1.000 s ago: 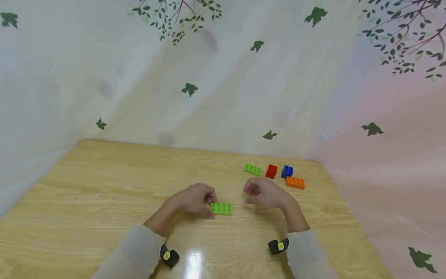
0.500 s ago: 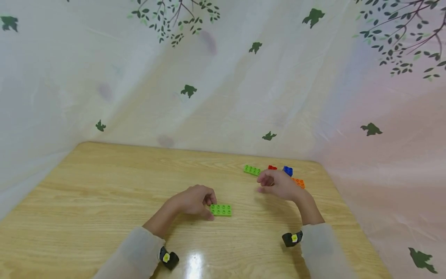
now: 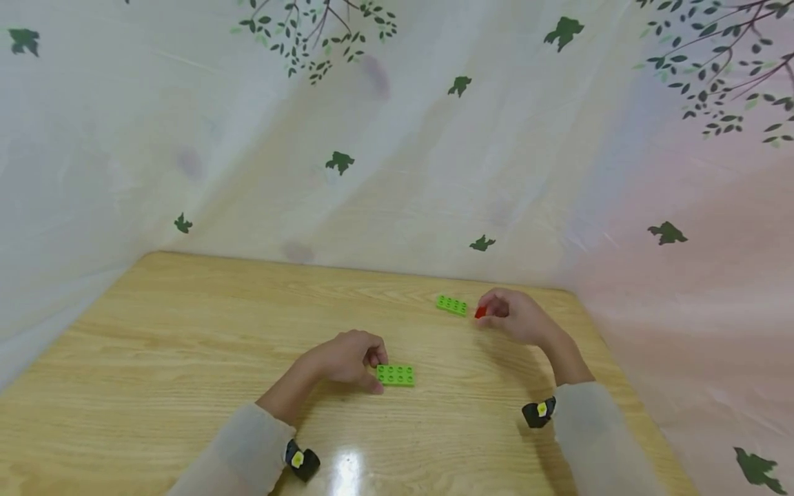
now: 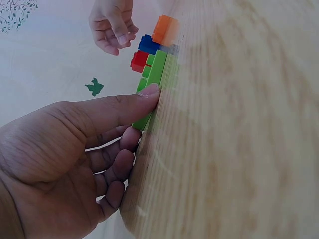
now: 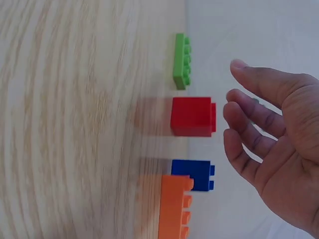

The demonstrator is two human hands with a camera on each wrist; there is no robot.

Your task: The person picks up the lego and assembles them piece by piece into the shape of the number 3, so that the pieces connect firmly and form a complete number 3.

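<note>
My left hand (image 3: 346, 358) grips the left end of a flat green building brick (image 3: 395, 375), which lies studs up on the table. In the left wrist view, the thumb presses along the near side of that brick (image 4: 156, 69) and the fingers are behind it. Farther off to the right, my right hand (image 3: 516, 318) hovers over a red brick (image 3: 480, 313). The right wrist view shows this red brick (image 5: 191, 116) standing on the table just short of the loosely bent fingers (image 5: 238, 116), with a gap between them.
A second flat green brick (image 3: 452, 305) lies left of the red one. A blue brick (image 5: 191, 175) and an orange brick (image 5: 171, 206) stand on the other side, hidden behind the right hand in the head view. A printed cloth (image 3: 397, 207) hangs along the table's (image 3: 217, 331) back edge.
My right hand has moved away and to the right, from near the middle to the red brick, covering the blue and orange bricks. The left hand has stayed on its green brick.
</note>
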